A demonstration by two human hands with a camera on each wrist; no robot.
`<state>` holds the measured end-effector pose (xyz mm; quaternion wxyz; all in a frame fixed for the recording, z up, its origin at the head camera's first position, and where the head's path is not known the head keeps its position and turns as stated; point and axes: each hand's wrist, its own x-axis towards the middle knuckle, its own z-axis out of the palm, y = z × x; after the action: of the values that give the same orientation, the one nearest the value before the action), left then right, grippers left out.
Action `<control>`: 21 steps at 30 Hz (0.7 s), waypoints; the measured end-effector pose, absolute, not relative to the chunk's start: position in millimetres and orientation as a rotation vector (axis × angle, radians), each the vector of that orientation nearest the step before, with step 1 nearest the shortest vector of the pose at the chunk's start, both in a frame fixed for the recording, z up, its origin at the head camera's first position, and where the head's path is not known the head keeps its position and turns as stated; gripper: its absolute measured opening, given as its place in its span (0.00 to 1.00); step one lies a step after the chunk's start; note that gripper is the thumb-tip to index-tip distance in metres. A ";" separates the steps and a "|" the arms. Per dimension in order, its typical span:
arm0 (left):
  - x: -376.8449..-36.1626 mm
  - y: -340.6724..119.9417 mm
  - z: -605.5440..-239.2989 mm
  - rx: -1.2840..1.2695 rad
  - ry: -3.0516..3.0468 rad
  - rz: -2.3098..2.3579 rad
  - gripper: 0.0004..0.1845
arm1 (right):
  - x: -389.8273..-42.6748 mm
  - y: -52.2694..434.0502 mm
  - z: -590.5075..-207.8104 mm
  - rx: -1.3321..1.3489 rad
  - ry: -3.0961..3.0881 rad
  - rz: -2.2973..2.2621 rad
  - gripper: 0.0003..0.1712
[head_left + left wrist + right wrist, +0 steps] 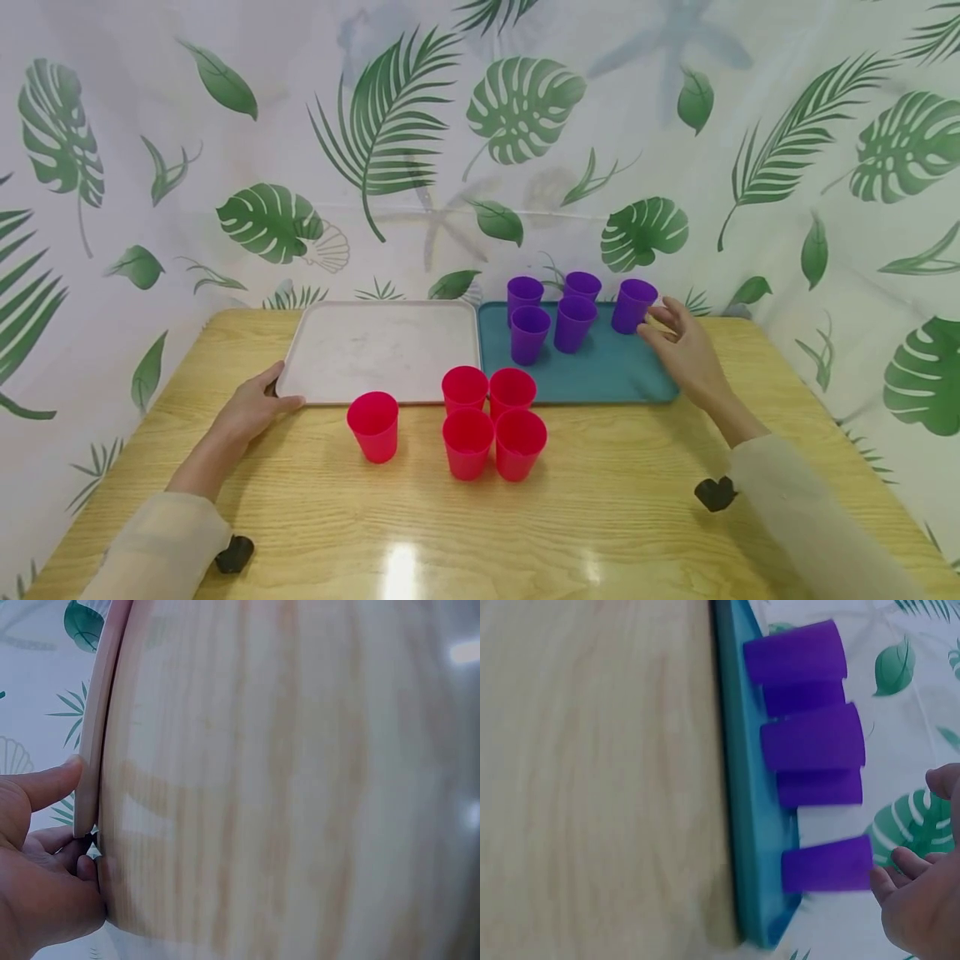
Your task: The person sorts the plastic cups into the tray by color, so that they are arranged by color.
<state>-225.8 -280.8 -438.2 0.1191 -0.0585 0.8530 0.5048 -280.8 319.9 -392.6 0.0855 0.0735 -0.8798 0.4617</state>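
My left hand (249, 408) grips the near left corner of a white tray (375, 354). In the left wrist view its thumb (56, 785) presses the tray's rim while the fingers curl underneath. My right hand (692, 358) is beside the rightmost purple cup (634, 308), fingers loosely extended. In the right wrist view, the fingertips (881, 883) are right at that cup's rim, not wrapped round it. Several more purple cups (529, 337) stand upright, close together, toward the left of the teal tray (615, 375).
On the wooden table (337, 517), a lone red cup (375, 429) stands in front of the white tray. Several red cups (468, 450) form a tight block before the place where the trays meet. A leaf-patterned curtain (420, 175) hangs behind the table.
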 end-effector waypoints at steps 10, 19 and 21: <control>-226.6 -282.6 -440.6 -0.183 2.472 1.486 0.49 | -261.9 353.4 -412.2 0.224 -2.795 1.295 0.43; -226.3 -281.6 -439.2 -0.189 2.461 1.494 0.49 | -254.9 368.5 -426.4 0.241 -2.975 1.245 0.48; -226.1 -280.9 -439.0 -0.186 2.461 1.494 0.49 | -255.0 372.3 -430.3 0.249 -3.005 1.230 0.49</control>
<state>-226.1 -280.9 -439.0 0.1277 -0.0640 0.8460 0.5137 -255.0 372.3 -430.3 -0.0576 0.0764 -0.9212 0.3772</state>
